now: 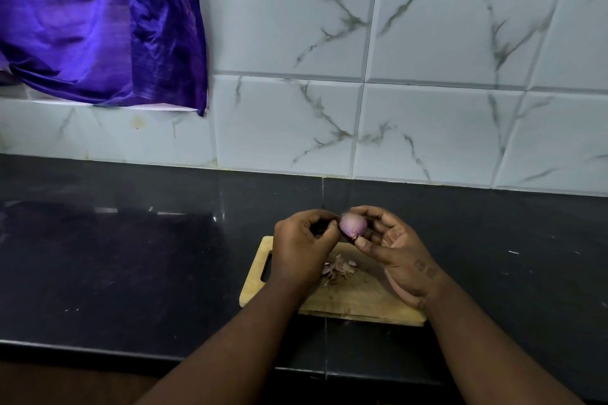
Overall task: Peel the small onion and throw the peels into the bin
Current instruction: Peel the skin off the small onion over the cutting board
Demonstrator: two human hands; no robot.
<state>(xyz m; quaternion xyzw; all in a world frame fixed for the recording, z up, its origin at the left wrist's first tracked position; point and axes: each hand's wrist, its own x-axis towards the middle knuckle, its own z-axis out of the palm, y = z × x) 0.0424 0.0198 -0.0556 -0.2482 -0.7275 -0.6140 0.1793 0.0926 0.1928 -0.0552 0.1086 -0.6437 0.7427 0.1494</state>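
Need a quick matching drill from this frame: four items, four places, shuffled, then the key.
Items:
1. onion
2. peels
3. cutting board
4. purple cloth

Places:
A. hanging at upper left, in front of the tiled wall
B. lying flat on the black counter
C. held between the left hand and right hand, above the board
D. in a loose pile on the board, under the hands

Pairs: 1-C, 2-D, 3-B, 4-A
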